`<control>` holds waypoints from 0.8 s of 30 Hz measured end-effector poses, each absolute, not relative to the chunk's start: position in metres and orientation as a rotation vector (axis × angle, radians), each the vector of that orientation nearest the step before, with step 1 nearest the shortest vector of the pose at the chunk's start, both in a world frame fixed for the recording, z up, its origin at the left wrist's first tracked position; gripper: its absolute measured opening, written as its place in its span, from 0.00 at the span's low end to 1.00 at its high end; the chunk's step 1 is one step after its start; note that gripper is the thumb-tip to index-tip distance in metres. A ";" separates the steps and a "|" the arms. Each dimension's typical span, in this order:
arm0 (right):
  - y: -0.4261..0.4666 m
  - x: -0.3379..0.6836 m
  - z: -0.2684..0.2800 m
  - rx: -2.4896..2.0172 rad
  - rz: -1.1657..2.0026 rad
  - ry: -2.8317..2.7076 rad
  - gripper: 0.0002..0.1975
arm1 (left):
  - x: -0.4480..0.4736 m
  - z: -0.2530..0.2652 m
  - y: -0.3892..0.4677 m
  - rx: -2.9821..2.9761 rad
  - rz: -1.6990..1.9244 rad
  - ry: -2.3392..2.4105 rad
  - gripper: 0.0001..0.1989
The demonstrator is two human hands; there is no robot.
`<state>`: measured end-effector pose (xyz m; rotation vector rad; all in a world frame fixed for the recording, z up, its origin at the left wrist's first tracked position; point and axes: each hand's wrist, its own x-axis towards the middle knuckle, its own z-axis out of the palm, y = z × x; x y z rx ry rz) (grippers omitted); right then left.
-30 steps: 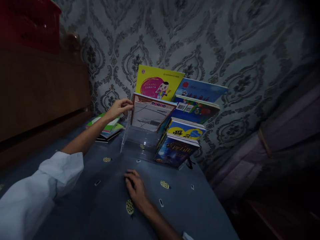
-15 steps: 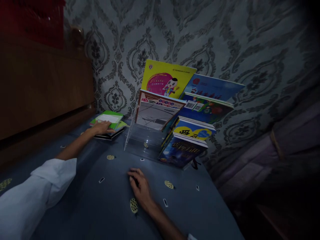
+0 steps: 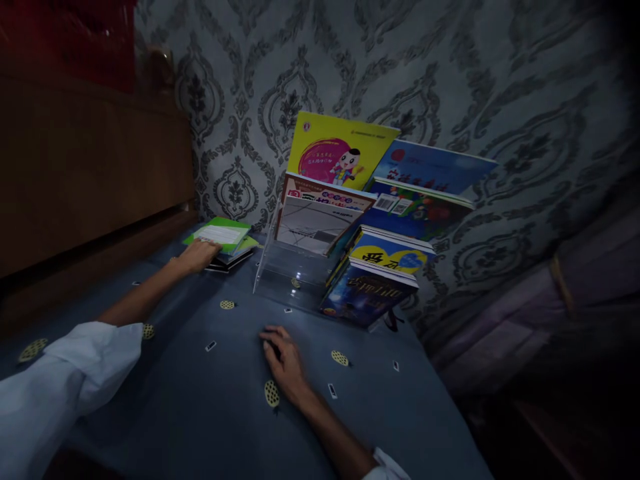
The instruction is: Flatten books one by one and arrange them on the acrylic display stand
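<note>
My left hand (image 3: 201, 255) is at the near edge of a small book stack on the left, with its fingers bent over the edge of the green book (image 3: 227, 231) on top. The thumb is hidden. Dark-covered books (image 3: 235, 261) lie beneath the green one. My right hand (image 3: 286, 360) rests on the cloth in front of the rack, holding nothing, its fingers loosely curved and the thumb apart. Behind it, the clear book rack (image 3: 261, 263) holds a yellow book (image 3: 320, 137), a grey-covered book (image 3: 305, 227) and several others in tiers.
A blue-grey cloth (image 3: 200, 400) with pineapple prints covers the surface. Dark blue books (image 3: 365, 293) fill the rack's front right. A wooden cabinet (image 3: 90, 167) borders the left side, patterned wallpaper (image 3: 450, 80) the back, and a gathered curtain (image 3: 505, 307) the right.
My left hand has drawn back from lying across the green cover to the stack's near edge, its fingers now more bent. My right hand stays about where it was. The view has shifted slightly.
</note>
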<state>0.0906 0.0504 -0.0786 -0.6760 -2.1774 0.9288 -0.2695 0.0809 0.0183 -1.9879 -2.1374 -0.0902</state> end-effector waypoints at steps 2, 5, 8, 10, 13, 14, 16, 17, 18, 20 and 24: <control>0.050 0.091 -0.078 -0.676 0.923 -2.183 0.14 | -0.268 0.021 0.079 -1.945 -0.056 -2.156 0.14; 0.050 0.091 -0.077 -0.668 0.924 -2.198 0.14 | -0.267 0.026 0.076 -1.881 -0.035 -2.186 0.14; 0.050 0.090 -0.077 -0.650 0.911 -2.202 0.14 | -0.265 0.028 0.075 -1.847 -0.052 -2.200 0.16; 0.051 0.090 -0.077 -0.639 0.900 -2.201 0.14 | -0.262 0.027 0.075 -1.852 -0.073 -2.186 0.18; 0.051 0.090 -0.077 -0.646 0.891 -2.199 0.14 | -0.255 0.020 0.078 -1.873 -0.114 -2.160 0.23; 0.051 0.090 -0.077 -0.648 0.894 -2.202 0.14 | -0.253 0.018 0.079 -1.874 -0.126 -2.160 0.23; 0.050 0.090 -0.076 -0.642 0.905 -2.213 0.15 | -0.249 0.015 0.082 -1.864 -0.140 -2.176 0.19; 0.050 0.090 -0.076 -0.641 0.909 -2.216 0.15 | -0.248 0.015 0.083 -1.858 -0.144 -2.186 0.17; 0.050 0.090 -0.076 -0.641 0.911 -2.215 0.15 | -0.247 0.016 0.084 -1.853 -0.147 -2.194 0.16; 0.050 0.090 -0.076 -0.649 0.911 -2.210 0.14 | -0.248 0.020 0.085 -1.830 -0.153 -2.223 0.17; 0.050 0.090 -0.075 -0.646 0.906 -2.221 0.14 | -0.251 0.032 0.083 -1.714 -0.176 -2.304 0.19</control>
